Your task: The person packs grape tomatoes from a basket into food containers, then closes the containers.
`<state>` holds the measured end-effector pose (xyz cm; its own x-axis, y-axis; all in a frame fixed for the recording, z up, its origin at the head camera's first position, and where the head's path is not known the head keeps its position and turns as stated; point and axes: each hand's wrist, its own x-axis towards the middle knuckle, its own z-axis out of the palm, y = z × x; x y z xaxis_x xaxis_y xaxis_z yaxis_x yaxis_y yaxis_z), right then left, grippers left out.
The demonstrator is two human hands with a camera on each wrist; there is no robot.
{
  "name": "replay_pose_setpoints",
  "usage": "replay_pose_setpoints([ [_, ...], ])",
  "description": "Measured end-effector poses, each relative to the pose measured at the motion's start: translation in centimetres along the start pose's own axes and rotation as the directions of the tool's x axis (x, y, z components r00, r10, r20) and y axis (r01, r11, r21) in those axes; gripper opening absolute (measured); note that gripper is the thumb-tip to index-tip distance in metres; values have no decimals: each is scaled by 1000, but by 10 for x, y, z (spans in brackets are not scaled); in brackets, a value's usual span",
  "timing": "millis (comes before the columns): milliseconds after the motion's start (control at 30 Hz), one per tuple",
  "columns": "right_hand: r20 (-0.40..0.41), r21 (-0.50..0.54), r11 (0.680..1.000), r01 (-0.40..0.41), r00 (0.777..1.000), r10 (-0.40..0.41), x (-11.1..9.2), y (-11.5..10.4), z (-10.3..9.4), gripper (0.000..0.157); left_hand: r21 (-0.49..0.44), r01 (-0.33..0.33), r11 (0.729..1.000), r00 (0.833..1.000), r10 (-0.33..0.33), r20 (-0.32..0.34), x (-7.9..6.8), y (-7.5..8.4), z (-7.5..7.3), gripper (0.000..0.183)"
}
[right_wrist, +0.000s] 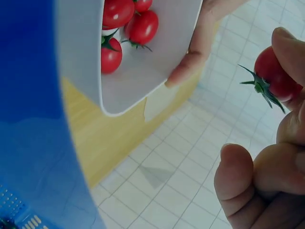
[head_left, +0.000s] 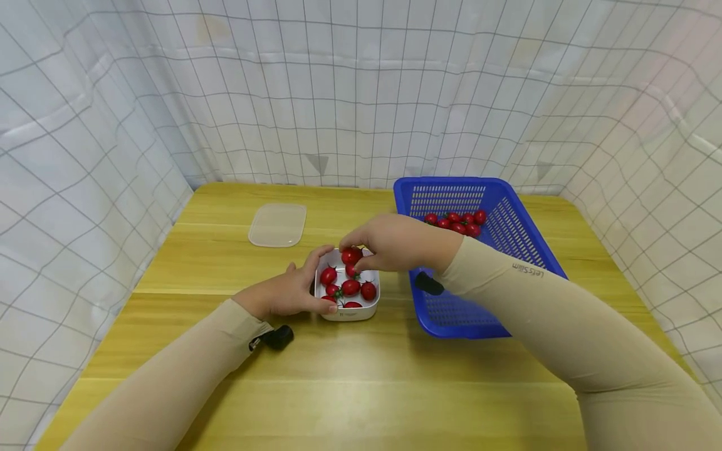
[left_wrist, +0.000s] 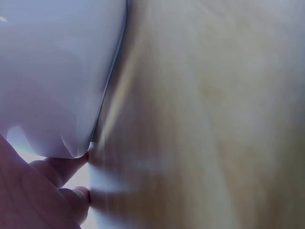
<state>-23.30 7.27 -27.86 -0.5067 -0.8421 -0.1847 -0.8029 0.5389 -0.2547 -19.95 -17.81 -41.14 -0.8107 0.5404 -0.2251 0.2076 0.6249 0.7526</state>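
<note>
A white square container [head_left: 348, 316] stands on the table with several red cherry tomatoes [head_left: 350, 288] inside. My left hand [head_left: 289, 292] grips it from the left, thumb along the near rim and fingers by the far left corner. Above the container's far side, my right hand [head_left: 397, 241] pinches a cherry tomato [head_left: 351, 255] between thumb and fingers. In the right wrist view this tomato [right_wrist: 279, 78] shows green sepals and hangs apart from the container [right_wrist: 140, 93]. The left wrist view catches only the container's smooth outer wall [left_wrist: 52, 71] and part of the hand.
A blue perforated basket [head_left: 451, 332] sits at the right, partly under my right forearm, with several cherry tomatoes [head_left: 458, 228] at its back. A translucent lid [head_left: 278, 225] lies behind the container to the left. Gridded white curtains [head_left: 361, 94] surround the wooden table [head_left: 361, 388].
</note>
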Motion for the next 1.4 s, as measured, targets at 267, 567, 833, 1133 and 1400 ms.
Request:
replay_pose_setpoints([
  [267, -24, 43, 998, -44, 999, 45, -2, 1, -3, 56, -2, -7, 1000, 1000, 7, 4, 0, -1, -1, 117],
  [567, -240, 187, 942, -279, 917, 319, -28, 81, -16, 45, -4, 12, 1000, 1000, -12, -17, 1, -3, -1, 120],
  [833, -125, 216, 839, -499, 838, 531, -47, 170, 7, 43, -12, 11, 1000, 1000, -11, -19, 1, -5, 1, 119],
  [1133, -8, 213, 820, -530, 839, 544, -53, 197, 24, 45, -9, 19, 1000, 1000, -19, -23, 0, -4, 3, 120],
  [1400, 39, 239, 803, -546, 832, 554, -51, 204, 36, 52, -8, 1, 1000, 1000, -1, -26, 2, -4, 4, 118],
])
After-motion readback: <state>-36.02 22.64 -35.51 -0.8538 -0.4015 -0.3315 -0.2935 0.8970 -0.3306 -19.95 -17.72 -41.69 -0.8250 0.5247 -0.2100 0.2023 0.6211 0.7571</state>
